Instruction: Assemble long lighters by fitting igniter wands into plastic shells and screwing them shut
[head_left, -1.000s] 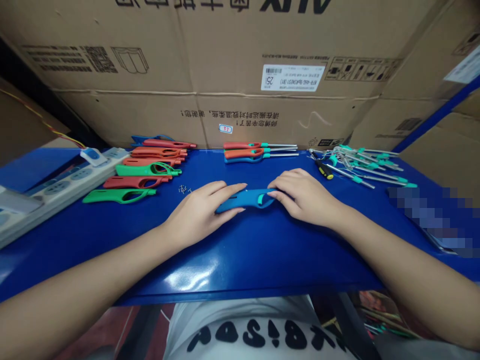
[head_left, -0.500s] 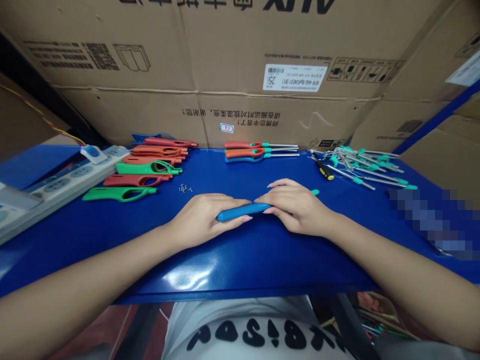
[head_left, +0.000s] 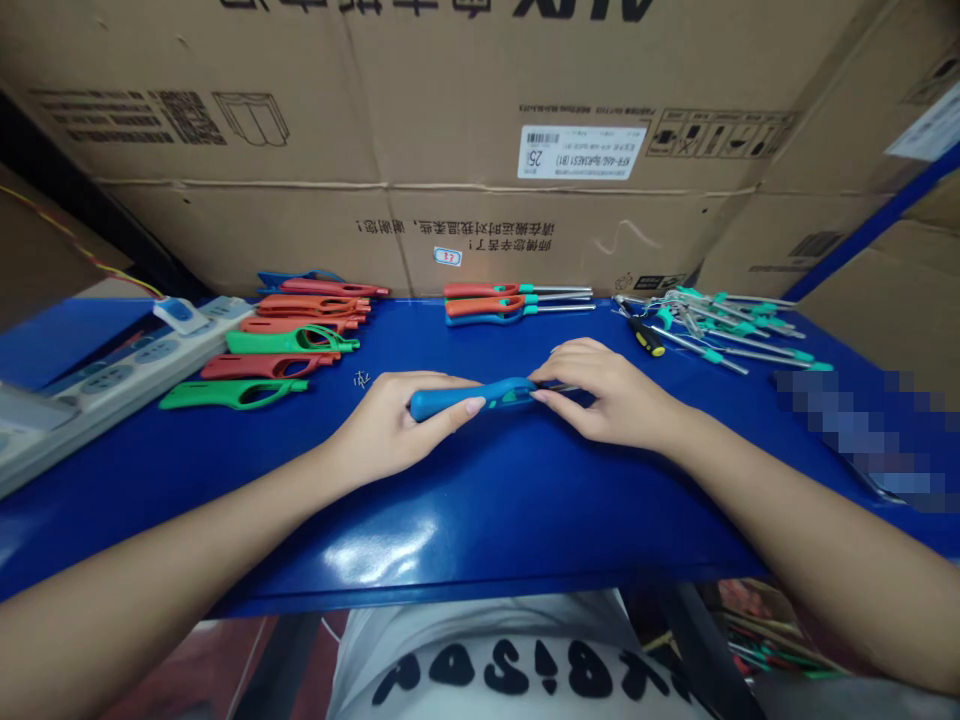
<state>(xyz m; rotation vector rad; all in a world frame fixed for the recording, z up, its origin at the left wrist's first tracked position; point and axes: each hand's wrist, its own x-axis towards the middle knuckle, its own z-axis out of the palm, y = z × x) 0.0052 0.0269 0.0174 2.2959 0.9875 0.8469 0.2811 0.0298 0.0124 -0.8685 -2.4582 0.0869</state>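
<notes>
Between my two hands is a blue long-nosed gas lighter [head_left: 444, 398], lying nearly level over the blue table [head_left: 480, 500]. My left hand [head_left: 386, 420] is closed round its handle, thumb along the near side. The fingers of my right hand [head_left: 600, 390] pinch its front end, where a bit of metal tube shows beneath them. Green parts show in the openings of the blue handle. Beyond my left hand lie several small screws [head_left: 361, 379].
Coloured handle shells [head_left: 270, 366] lie stacked at left beside a white power strip [head_left: 142, 360]. Lighters with metal tubes [head_left: 517, 303] lie at the back centre. At right are a black-and-yellow screwdriver [head_left: 646, 338] and a heap of metal tubes [head_left: 750, 325]. A cardboard box [head_left: 450, 150] stands behind.
The blue lighter has turned so its side openings and green parts now show. My hands have shifted slightly left and away from me, both still gripping it.
</notes>
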